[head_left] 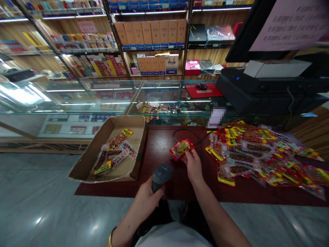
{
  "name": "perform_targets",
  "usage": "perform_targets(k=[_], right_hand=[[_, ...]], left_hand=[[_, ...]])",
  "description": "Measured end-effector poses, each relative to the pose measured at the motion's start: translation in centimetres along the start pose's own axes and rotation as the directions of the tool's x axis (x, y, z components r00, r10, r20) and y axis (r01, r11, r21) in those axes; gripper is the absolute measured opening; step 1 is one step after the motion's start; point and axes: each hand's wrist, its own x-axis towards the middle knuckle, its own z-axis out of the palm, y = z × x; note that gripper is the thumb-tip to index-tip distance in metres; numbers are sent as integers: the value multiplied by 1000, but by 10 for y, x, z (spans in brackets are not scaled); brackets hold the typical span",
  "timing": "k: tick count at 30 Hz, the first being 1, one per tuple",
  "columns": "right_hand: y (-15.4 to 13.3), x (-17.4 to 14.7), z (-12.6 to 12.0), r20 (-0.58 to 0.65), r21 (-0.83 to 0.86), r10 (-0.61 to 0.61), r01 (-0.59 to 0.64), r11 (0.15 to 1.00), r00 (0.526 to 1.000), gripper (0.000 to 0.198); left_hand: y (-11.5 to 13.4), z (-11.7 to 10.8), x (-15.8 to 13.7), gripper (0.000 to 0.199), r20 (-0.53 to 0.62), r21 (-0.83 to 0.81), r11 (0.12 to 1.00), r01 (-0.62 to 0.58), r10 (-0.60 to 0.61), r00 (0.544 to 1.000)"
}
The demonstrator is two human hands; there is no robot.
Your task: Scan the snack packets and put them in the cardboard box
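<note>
Gripping scanner [162, 173] near box [125, 121], left fingers [157, 196] curl; right fingers [189, 155] pinch sachet [179, 148] near packet pile [252, 156]

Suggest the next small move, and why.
Probably bring the packet nearer the scanner: the right hand holds the packet, the left hand holds the scanner, and a gap still separates them.

You're in a shop, exact type hard to tell: lit shelves [154, 12] w/ boxed goods [151, 34], glass display ctr [164, 92] before you, + barcode scanner [162, 172].
</note>
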Motion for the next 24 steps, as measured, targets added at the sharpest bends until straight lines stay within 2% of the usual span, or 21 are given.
perform_targets(k=[2, 3, 5, 6, 8, 10, 12, 13, 16, 18, 19, 21, 24], right_hand=[[-19, -4, 36, 149, 75, -21, 10, 997, 989, 40], [-29, -8, 56, 280, 96, -32, 5, 995, 960, 43], [-44, -15, 91, 522, 90, -49, 2, 996, 851, 56], [-49, -18, 101, 591, 70, -66, 30, 997, 804, 64], [-56, -22, 101, 625, -16, -131, 181, 983, 769, 67], [-59, -20, 70, 581, -188, -231, 405, 895, 780, 51], [-62, -13, 11, 502, -427, -336, 566, 705, 797, 35], [-63, -10, -25, 435, -548, -388, 581, 602, 812, 34], [-70, -6, -134, 318, -850, -476, 469, 240, 820, 49], [-74, -10, -193, 277, -949, -478, 316, 1, 834, 56], [-76, -13, -214, 267, -963, -477, 254, -94, 837, 58], [-77, -19, -241, 277, -955, -469, 189, -228, 839, 55], [-77, -23, -252, 348, -926, -459, 223, -305, 817, 37]], left_hand=[[-6, 3, 3, 17, -5, -11, 1000, 25, -25, 1000], [-7, 5, 4, 17, 2, -17, 999, 39, -39, 999], [-7, 9, 4, 18, 37, -30, 998, 50, -49, 998], [-5, 11, 4, 18, 53, -37, 998, 49, -47, 997], [-1, 13, 3, 17, 71, -45, 998, 37, -34, 997], [3, 14, 3, 16, 73, -46, 998, 35, -31, 997], [5, 13, 4, 18, 65, -46, 998, 46, -43, 997], [4, 12, 5, 19, 61, -48, 998, 52, -49, 997], [1, 9, 9, 21, 57, -52, 997, 57, -54, 997], [-1, 9, 13, 20, 65, -54, 997, 49, -45, 997], [-1, 10, 14, 20, 68, -56, 997, 45, -42, 997], [2, 13, 15, 21, 76, -60, 997, 40, -36, 996], [9, 19, 14, 22, 95, -59, 998, 28, -23, 995]])
